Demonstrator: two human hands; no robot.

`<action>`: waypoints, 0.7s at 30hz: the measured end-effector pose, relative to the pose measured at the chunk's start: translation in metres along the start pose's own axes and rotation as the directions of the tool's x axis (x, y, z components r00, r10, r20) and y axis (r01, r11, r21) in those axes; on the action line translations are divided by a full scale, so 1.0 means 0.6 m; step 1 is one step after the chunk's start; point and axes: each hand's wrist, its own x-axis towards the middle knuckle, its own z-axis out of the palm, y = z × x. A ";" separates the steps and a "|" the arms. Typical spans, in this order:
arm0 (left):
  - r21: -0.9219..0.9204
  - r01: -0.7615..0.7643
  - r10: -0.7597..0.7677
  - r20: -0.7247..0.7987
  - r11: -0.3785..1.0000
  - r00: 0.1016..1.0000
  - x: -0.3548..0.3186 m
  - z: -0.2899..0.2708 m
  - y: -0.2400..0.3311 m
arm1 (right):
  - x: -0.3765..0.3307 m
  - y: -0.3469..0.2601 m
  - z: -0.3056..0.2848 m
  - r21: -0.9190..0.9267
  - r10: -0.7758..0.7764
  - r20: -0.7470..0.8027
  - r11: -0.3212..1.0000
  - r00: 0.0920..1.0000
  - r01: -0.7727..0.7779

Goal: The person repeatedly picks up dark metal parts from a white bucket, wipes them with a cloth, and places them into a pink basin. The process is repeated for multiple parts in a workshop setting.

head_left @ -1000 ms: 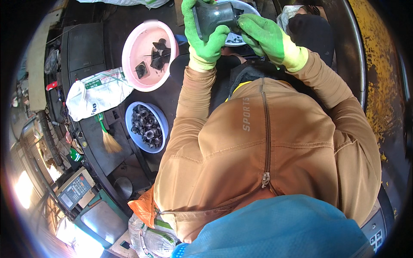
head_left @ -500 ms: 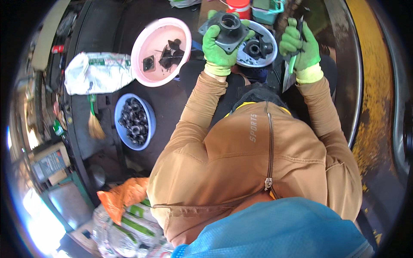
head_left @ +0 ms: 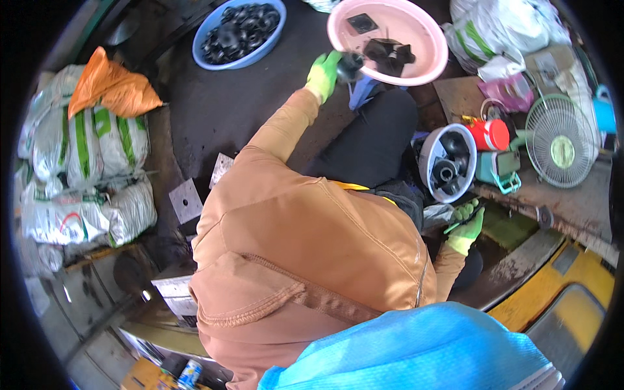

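Observation:
At the near rim of the pink basin (head_left: pixel 426 71), my left hand (head_left: pixel 322 77), in a green glove, is closed on a black moulded part (head_left: pixel 350 66), blurred by motion. Inside the basin lie several black pieces (head_left: pixel 389 57), one flat and square. My right hand (head_left: pixel 468 227), gloved in green too, is low on the right, closed round a slim green-handled knife (head_left: pixel 460 224); its blade hardly shows. Just above that hand stands a white bowl (head_left: pixel 426 159) with black flanged parts (head_left: pixel 446 171) in it.
A blue basin (head_left: pixel 203 57) full of small black parts stands at the far left. Sacks (head_left: pixel 81 146) and an orange bag (head_left: pixel 114 91) are stacked at left. On the right are a red container (head_left: pixel 489 135), a green box (head_left: pixel 497 168) and a fan (head_left: pixel 560 143).
My view has swung left. The left hand has carried the black part from in front of me over to the pink basin's edge. The right hand still grips the knife, lower now.

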 end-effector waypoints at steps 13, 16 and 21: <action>0.940 0.185 -0.131 -0.153 0.287 0.980 0.086 -0.239 -0.177 | -0.006 -0.015 -0.007 -0.197 0.134 -0.058 0.970 0.989 -0.143; 0.918 -0.142 -0.120 0.105 -0.370 0.987 0.195 -0.269 -0.105 | -0.008 -0.007 -0.008 -0.129 0.118 -0.097 0.983 0.988 -0.130; 0.665 -0.506 0.279 0.716 -0.549 0.639 0.252 -0.144 -0.062 | -0.017 0.012 0.001 -0.307 0.013 -0.116 0.950 0.993 -0.049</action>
